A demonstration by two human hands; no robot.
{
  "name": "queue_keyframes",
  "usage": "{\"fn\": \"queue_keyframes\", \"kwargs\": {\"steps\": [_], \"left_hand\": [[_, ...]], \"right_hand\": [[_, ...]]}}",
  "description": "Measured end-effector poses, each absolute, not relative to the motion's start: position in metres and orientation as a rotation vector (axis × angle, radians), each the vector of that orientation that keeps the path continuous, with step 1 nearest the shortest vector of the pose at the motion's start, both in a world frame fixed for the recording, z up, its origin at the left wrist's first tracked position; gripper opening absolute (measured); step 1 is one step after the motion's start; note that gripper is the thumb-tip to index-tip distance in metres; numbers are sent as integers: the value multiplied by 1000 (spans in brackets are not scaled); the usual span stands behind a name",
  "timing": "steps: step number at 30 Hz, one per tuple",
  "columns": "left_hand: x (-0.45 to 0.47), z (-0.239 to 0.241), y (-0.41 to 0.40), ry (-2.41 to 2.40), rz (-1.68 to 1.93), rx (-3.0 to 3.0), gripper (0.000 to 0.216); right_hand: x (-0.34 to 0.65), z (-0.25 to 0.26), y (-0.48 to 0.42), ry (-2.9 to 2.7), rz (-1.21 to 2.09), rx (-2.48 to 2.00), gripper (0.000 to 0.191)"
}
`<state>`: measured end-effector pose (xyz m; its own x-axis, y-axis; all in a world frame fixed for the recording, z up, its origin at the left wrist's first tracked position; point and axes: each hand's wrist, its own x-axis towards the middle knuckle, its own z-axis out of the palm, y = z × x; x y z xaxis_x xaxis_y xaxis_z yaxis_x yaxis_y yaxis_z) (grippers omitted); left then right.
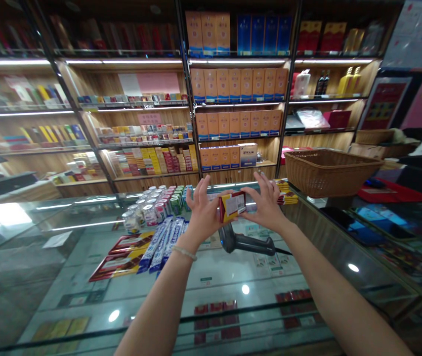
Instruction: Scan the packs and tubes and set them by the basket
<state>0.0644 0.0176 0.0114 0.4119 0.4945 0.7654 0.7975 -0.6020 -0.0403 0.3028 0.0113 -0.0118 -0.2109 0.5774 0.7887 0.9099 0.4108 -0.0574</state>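
Between my left hand (204, 210) and my right hand (265, 202) a red and yellow snack packet (232, 205) is held up by its two ends, a white label panel facing me. Thumbs pinch it while other fingers of both hands point upward. Just below it a black handheld barcode scanner (250, 243) lies on the glass counter (218, 272), its cable running right. Left of my left wrist are several blue and white long sachets (162, 242) and flat red and yellow packets (122, 254). Behind them stand rows of small cans or jars (155, 205).
A wicker basket (329, 173) stands on the counter at the right, beside a stack of yellow packets (287, 193). Farther right lies a red mat (392, 190). Shelves with orange boxes (238, 123) fill the back wall. Goods show beneath the glass.
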Motion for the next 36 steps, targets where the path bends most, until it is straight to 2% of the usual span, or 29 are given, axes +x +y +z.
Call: {"fn": "queue_keyframes", "kwargs": {"steps": [5,9,11,20,31,36], "left_hand": [[61,9,22,-1150,-1045,-2294,75],[62,7,28,-1205,-1149,-2239,107],[62,7,30,-1205,-1182,-2198,116],[62,13,22,-1127,-973,-2111,89],[61,9,24,-1137,-980,-2105,70],[55,6,30,-1238,-1075,-2065,65]], "right_hand": [[303,-10,10,-1906,-565,-1274,62],[304,-10,10,-1888,-581,-1310,60],[304,-10,10,-1864,-615,-1335,59],[300,-6,5,-1849,-748,-1336,53],[293,-8,6,-1840,-720,-1356,55],[281,-1,6,-1857,-650,-1426,66]]}}
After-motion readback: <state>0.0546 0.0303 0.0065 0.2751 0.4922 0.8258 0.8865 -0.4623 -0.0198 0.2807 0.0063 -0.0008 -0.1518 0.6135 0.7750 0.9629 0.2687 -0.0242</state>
